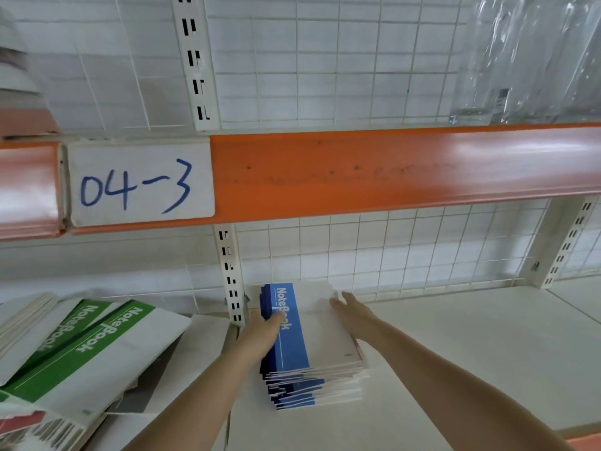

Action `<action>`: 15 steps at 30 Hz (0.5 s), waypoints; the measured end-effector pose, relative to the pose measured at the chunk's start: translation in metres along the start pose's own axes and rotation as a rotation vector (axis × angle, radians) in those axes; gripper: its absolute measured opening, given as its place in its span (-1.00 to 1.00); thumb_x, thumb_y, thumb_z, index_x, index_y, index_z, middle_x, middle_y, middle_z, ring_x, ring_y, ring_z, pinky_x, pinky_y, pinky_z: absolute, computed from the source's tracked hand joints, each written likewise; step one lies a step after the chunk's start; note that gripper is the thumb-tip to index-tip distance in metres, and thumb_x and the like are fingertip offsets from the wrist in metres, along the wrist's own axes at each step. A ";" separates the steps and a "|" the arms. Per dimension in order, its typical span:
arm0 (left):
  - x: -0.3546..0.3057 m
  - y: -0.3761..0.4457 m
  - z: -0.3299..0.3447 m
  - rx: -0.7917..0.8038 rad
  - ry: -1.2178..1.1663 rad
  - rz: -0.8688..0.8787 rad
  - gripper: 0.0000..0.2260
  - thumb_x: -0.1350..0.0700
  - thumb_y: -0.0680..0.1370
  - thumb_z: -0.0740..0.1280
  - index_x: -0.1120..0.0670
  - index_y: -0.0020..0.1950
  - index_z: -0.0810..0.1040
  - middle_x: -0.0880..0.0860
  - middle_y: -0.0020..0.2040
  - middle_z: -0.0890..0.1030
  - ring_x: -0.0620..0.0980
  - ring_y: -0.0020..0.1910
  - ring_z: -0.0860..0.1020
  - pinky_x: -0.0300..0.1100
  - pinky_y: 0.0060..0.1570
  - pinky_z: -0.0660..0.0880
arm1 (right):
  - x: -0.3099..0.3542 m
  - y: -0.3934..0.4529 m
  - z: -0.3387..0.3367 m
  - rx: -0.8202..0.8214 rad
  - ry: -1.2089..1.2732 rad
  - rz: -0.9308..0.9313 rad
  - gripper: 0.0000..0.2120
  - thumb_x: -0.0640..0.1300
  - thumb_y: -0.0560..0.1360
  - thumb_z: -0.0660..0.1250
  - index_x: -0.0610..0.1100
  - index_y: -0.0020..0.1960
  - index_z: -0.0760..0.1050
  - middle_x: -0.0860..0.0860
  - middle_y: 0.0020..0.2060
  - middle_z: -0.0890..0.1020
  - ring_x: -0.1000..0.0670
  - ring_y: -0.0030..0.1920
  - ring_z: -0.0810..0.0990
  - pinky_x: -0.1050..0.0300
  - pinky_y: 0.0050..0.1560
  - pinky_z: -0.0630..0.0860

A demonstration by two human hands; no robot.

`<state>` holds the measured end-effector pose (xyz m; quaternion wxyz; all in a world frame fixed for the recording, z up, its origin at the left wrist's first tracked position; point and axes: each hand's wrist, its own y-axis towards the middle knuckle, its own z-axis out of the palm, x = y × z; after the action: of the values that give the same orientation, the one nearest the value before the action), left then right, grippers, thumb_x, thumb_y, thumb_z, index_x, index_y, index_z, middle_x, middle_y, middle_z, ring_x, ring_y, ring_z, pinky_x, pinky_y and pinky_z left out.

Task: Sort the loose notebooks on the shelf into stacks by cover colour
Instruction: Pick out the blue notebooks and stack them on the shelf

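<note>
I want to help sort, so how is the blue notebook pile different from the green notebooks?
The blue stack has blue cover bands; the green notebooks have green ones. The blue stack is piled fairly squarely, while the green notebooks lie fanned and askew. The left hand and right hand rest on the blue stack; nobody touches the green ones. Both say "NoteBook" on white covers.

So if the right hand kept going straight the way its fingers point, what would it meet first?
Probably the wire mesh back panel behind the blue notebook stack. The right hand lies flat on the stack, pointing toward the back; depth is unclear.
</note>
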<state>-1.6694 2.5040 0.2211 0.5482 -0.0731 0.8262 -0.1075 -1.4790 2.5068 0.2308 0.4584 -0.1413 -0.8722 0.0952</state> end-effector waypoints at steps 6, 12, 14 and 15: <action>-0.004 0.032 0.000 0.040 -0.123 -0.044 -0.58 -0.06 0.62 0.25 0.14 0.40 0.38 0.13 0.17 0.58 0.03 -0.03 0.59 -0.18 -0.16 0.52 | 0.012 0.006 0.004 0.075 0.056 0.046 -0.55 0.10 0.63 0.02 -0.17 0.40 0.22 -0.14 0.16 0.45 -0.12 0.07 0.51 0.02 -0.02 0.49; -0.007 0.028 0.009 0.055 -0.132 -0.054 -0.52 -0.18 0.60 0.22 0.07 0.43 0.34 0.04 0.20 0.54 -0.04 0.01 0.53 -0.18 0.07 0.43 | 0.008 0.005 0.004 0.081 0.104 0.056 -0.42 0.24 0.59 0.03 -0.08 0.48 0.16 -0.14 0.28 0.45 -0.15 0.16 0.53 -0.05 0.13 0.50; -0.002 0.030 0.013 0.043 -0.179 -0.082 -0.33 -0.32 0.47 0.26 0.04 0.46 0.35 0.06 0.23 0.57 0.02 0.09 0.57 -0.10 0.13 0.48 | 0.007 0.006 0.003 0.083 0.120 0.052 -0.37 0.29 0.57 0.01 -0.06 0.50 0.11 -0.13 0.33 0.41 -0.15 0.20 0.50 -0.08 0.19 0.47; 0.002 0.035 0.014 0.037 -0.209 -0.092 -0.32 -0.33 0.45 0.28 0.02 0.46 0.35 0.07 0.23 0.58 0.05 0.10 0.58 -0.11 0.07 0.50 | 0.007 0.005 0.003 0.092 0.129 0.051 -0.35 0.32 0.56 -0.02 -0.05 0.51 0.10 -0.12 0.35 0.39 -0.15 0.23 0.49 -0.10 0.23 0.45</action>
<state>-1.6573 2.5359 0.2052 0.6269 -0.1116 0.7583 -0.1396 -1.4843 2.5134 0.2337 0.5171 -0.1484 -0.8317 0.1375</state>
